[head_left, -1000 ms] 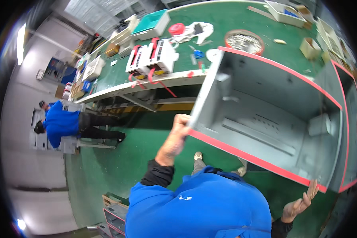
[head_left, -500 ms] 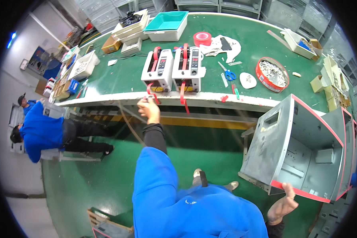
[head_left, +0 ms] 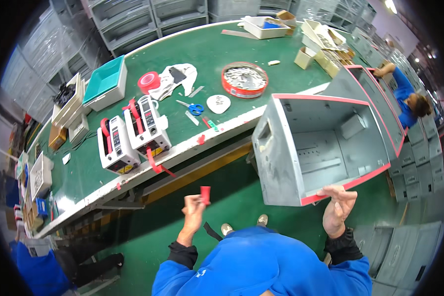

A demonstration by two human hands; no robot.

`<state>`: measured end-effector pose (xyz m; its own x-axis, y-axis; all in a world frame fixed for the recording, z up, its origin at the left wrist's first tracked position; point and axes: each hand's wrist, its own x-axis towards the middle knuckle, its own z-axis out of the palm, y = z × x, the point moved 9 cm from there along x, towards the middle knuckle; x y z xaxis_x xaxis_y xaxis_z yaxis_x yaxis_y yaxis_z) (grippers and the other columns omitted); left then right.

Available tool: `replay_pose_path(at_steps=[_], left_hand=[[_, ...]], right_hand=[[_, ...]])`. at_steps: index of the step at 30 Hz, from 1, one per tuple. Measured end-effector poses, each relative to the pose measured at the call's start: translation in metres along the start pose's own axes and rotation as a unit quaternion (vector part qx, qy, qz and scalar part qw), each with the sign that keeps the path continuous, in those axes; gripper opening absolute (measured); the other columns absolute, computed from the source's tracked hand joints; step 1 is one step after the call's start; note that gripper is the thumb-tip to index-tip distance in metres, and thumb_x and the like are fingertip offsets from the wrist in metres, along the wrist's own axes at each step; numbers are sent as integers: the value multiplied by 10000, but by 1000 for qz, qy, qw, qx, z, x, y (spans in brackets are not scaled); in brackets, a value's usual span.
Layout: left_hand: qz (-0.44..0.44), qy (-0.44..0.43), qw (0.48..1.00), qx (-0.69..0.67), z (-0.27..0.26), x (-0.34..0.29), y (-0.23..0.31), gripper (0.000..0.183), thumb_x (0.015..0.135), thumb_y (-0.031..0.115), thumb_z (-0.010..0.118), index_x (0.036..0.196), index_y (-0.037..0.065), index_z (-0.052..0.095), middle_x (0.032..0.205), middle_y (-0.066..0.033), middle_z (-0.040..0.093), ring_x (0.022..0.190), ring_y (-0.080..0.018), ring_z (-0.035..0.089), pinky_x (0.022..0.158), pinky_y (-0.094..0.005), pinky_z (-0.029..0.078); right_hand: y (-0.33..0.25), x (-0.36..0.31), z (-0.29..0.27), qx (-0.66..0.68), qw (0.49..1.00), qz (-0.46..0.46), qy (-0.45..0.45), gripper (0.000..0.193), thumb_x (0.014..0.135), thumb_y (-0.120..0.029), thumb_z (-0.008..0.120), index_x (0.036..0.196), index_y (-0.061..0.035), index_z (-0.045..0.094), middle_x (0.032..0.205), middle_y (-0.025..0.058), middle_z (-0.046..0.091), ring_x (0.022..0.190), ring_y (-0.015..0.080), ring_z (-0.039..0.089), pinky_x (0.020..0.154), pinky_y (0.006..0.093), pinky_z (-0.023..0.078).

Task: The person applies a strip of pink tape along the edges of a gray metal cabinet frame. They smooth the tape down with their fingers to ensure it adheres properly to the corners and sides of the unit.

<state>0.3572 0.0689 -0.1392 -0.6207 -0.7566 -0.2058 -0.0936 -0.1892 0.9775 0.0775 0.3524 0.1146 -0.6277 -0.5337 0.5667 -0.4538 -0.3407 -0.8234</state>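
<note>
My left hand (head_left: pixel 194 209) is closed, pinching a short strip of red tape (head_left: pixel 205 195) between thumb and fingers in front of the bench. At the right stands a grey sheet-metal cabinet (head_left: pixel 277 170), its open front facing me and its front edges lined with red. My right hand (head_left: pixel 338 209) is at the near lower edge of that front, fingertips touching the red-lined rim and fingers partly spread. Two white tape dispensers with red tape rolls stand at the bench edge: the left dispenser (head_left: pixel 118 154) and the right dispenser (head_left: pixel 153 132), from which red tape hangs.
On the green bench (head_left: pixel 202 54) lie blue-handled scissors (head_left: pixel 196 109), a red-rimmed round tub of small white pieces (head_left: pixel 245 81), a white cloth (head_left: pixel 182 76) and a teal-lined bin (head_left: pixel 105 79). A second cabinet (head_left: pixel 375 98) adjoins the first. One co-worker (head_left: pixel 407 98) is beyond it, another (head_left: pixel 39 269) lower left.
My view has turned right. My left hand has come away from the left dispenser with a strip of red tape. My right hand stays by the cabinet's lower rim, its fingers now over it.
</note>
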Motion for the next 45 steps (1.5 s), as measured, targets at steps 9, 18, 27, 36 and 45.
replay_pose_path(at_steps=[9, 18, 27, 36, 45], left_hand=[[272, -430, 860, 34, 191, -28, 323, 387, 954, 122, 521, 1282, 74, 320, 1320, -125, 411, 1132, -189, 420, 1008, -396, 305], [417, -70, 893, 151, 217, 18, 340, 375, 866, 119, 624, 1172, 47, 417, 1139, -100, 517, 1066, -212, 436, 941, -397, 299], [73, -141, 987, -32, 268, 8, 228, 168, 1001, 181, 481, 1079, 85, 367, 927, -11, 447, 838, -84, 425, 804, -267, 384], [97, 7, 994, 44, 248, -4, 224, 148, 916, 59, 494, 1059, 48, 458, 828, -80, 519, 779, -207, 470, 743, -358, 372], [189, -26, 981, 15, 229, -68, 206, 224, 969, 78, 494, 1142, 54, 354, 931, -82, 438, 792, -147, 461, 780, -283, 408]], right_hand=[[-22, 36, 132, 159, 869, 177, -433, 528, 887, -281, 597, 1287, -6, 390, 1257, 170, 523, 1176, 260, 501, 1015, 432, 374], [25, 124, 98, 291, 868, 182, -360, 366, 1030, -351, 337, 1029, -32, 516, 994, 158, 652, 764, 186, 622, 701, 326, 528], [53, 166, 91, 403, 825, 110, -381, 195, 1011, -273, 417, 1101, -102, 389, 1105, 200, 603, 901, 232, 600, 811, 380, 496], [46, 135, 102, 161, 825, -187, -508, 281, 803, 89, 612, 985, -76, 476, 897, 85, 543, 794, 200, 541, 694, 341, 449], [47, 104, 94, 292, 803, -3, -520, 293, 828, 109, 543, 1018, -98, 461, 811, 41, 548, 788, 172, 490, 733, 316, 392]])
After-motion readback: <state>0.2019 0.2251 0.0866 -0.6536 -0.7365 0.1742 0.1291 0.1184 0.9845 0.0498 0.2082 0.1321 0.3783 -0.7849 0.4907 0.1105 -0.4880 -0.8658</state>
